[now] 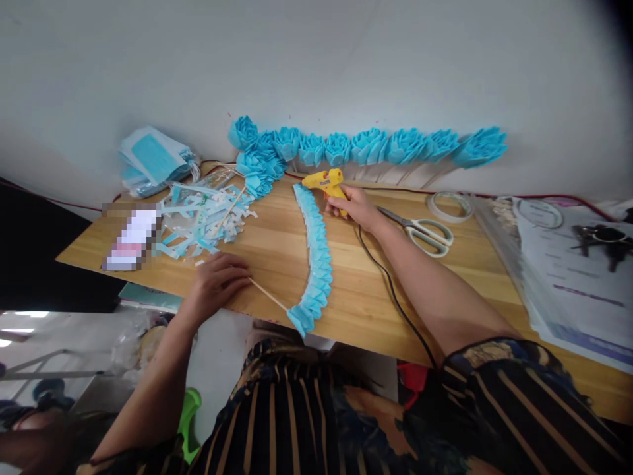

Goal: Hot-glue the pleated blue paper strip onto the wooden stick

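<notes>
My left hand (pixel 221 282) is closed on one end of a thin wooden stick (pixel 268 292) near the table's front edge. The stick's other end meets a long, curved strip of pleated light-blue material (pixel 318 254) that lies on the table. In my right hand (pixel 353 206) is a yellow glue gun (pixel 324 180), gripped by its handle, its nozzle pointing left over the strip's far end. Whether the nozzle touches the strip I cannot tell. A black cord (pixel 388 277) runs from the gun toward the front edge.
Several blue flowers (pixel 368 145) on sticks line the wall. Face masks (pixel 155 158), scraps (pixel 212 221) and a blurred-out phone (pixel 131 239) lie left. Scissors (pixel 428 236), a tape roll (pixel 450 206), papers (pixel 583 277) and keys (pixel 603 239) lie right. A red cable (pixel 588 206) follows the wall.
</notes>
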Motion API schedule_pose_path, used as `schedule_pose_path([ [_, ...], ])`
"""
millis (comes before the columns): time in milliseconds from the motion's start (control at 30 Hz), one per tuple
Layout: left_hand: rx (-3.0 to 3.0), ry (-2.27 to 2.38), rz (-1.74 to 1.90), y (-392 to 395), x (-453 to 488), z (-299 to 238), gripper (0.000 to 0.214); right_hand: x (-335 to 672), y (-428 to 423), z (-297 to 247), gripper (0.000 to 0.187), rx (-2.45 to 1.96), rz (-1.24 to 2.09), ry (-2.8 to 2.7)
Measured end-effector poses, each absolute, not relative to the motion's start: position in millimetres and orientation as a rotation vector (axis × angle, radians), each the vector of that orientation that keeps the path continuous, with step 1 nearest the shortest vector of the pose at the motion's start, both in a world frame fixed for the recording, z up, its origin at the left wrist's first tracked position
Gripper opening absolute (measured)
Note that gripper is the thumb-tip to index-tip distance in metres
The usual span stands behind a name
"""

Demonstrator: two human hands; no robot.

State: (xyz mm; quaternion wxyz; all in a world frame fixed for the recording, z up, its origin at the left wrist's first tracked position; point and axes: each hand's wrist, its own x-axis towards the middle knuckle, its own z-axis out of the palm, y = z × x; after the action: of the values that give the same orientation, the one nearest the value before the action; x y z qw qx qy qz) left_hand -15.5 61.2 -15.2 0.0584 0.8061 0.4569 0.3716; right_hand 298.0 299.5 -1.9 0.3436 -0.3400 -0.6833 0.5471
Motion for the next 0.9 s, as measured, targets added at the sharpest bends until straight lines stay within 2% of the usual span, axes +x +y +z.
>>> schedule_pose_path([
  [300, 2.463, 1.382, 1.127, 61.0, -13.8, -12.0, 0.009, 295.6, 303.7, -6.5, 0.035, -0.849, 1.390, -1.778],
  [900, 2.437, 1.406, 1.126, 60.5, -14.8, -14.7, 0.009, 295.3, 301.1, -7.5, 0.025, -0.888, 1.337, -1.780],
])
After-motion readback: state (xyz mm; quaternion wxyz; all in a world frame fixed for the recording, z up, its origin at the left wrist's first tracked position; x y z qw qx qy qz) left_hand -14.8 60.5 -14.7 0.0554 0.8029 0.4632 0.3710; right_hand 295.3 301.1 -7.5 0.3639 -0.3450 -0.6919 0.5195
